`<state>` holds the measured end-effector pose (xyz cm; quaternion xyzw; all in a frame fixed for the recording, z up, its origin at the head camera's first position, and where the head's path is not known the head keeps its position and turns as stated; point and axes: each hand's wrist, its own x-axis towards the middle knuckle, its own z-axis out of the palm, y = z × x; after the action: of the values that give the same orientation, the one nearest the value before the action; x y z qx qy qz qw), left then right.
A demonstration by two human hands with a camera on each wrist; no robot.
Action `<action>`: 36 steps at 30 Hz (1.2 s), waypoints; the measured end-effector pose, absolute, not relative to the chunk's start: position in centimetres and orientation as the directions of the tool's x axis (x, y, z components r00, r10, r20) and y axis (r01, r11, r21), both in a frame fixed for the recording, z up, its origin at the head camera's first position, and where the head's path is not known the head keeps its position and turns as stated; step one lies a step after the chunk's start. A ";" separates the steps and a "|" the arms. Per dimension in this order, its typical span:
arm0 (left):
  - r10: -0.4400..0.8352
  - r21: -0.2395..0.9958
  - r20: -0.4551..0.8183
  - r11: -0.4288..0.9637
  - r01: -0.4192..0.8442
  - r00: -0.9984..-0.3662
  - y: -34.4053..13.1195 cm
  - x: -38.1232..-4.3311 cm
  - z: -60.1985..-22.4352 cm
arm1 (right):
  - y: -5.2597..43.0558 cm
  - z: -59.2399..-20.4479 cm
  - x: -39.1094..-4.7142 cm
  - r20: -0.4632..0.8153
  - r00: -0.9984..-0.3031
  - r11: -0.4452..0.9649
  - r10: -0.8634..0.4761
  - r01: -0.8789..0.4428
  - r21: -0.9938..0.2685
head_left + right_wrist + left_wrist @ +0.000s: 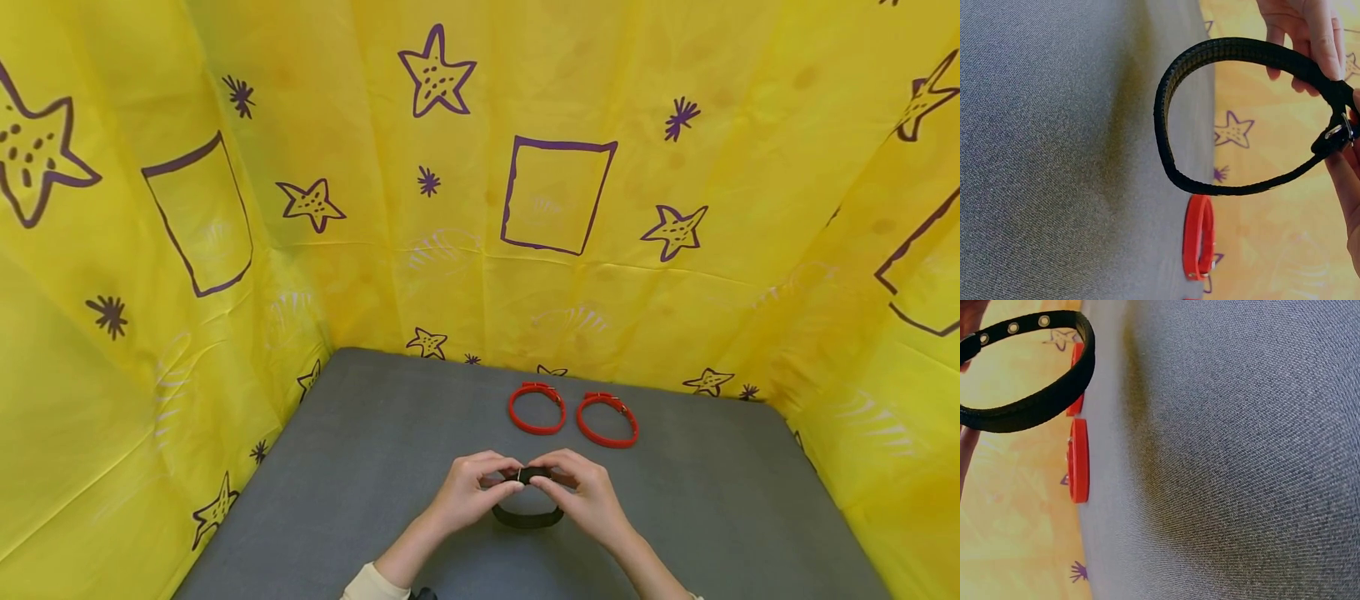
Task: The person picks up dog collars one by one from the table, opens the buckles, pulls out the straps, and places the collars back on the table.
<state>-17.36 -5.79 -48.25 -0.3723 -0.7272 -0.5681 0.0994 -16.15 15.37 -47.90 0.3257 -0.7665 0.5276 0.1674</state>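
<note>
Both hands hold a black buckled collar (527,520), a closed loop with metal-ringed holes and a padded-looking inner side. My left hand (474,492) pinches it between thumb and fingers near the buckle (1347,129). From the other side, my right hand (588,493) grips the strap beside the same buckle. The fingertips of the two hands nearly meet there, and the loop hangs below them, toward me. In the right wrist view the strap end runs through the metal buckle, partly covered by fingers.
Two red buckled collars (537,430) (607,442) lie as loops behind the hands on the grey table (390,433). A yellow cloth (360,300) with purple stars stands around its back and sides.
</note>
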 end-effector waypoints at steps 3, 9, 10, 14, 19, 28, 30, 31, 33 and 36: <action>0.423 0.760 0.562 0.077 0.646 -0.711 -5.8 -17.3 -48.3 | 15.3 -47.5 -16.0 0.593 -0.742 0.204 -0.314 -0.663 -0.721; 0.401 0.777 0.553 0.068 0.626 -0.730 -5.8 -17.1 -48.4 | 15.9 -48.7 -16.9 0.571 -0.753 0.176 -0.328 -0.642 -0.746; 0.399 0.777 0.555 0.066 0.626 -0.730 -5.8 -17.1 -48.4 | 16.0 -48.9 -17.1 0.569 -0.752 0.179 -0.333 -0.643 -0.745; 0.398 0.767 0.568 0.062 0.639 -0.721 -5.7 -17.1 -48.3 | 16.2 -49.2 -17.3 0.558 -0.759 0.180 -0.335 -0.633 -0.753; 0.405 0.761 0.574 0.056 0.646 -0.711 -5.8 -17.2 -48.3 | 16.2 -49.3 -17.3 0.534 -0.777 0.197 -0.333 -0.611 -0.767; 0.414 0.768 0.563 0.059 0.638 -0.715 -5.8 -17.1 -48.2 | 16.4 -49.5 -17.2 0.503 -0.789 0.266 -0.353 -0.600 -0.755; 0.408 0.770 0.562 0.060 0.635 -0.720 -5.9 -17.1 -48.2 | 16.6 -49.6 -17.2 0.492 -0.795 0.267 -0.355 -0.590 -0.762; 0.404 0.771 0.563 0.060 0.635 -0.721 -5.9 -17.1 -48.2 | 16.7 -49.7 -17.2 0.490 -0.797 0.265 -0.354 -0.588 -0.764; 0.396 0.772 0.564 0.058 0.633 -0.724 -6.0 -17.0 -48.2 | 16.9 -49.9 -17.2 0.490 -0.796 0.259 -0.354 -0.587 -0.767; 0.384 0.776 0.563 0.059 0.628 -0.732 -6.0 -17.0 -48.3 | 17.0 -50.0 -17.2 0.489 -0.800 0.236 -0.347 -0.579 -0.781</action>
<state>-17.02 -6.03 -48.29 -0.3513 -0.7202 -0.5891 0.1038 -17.23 16.99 -50.03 0.2974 -0.7788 0.5419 0.1068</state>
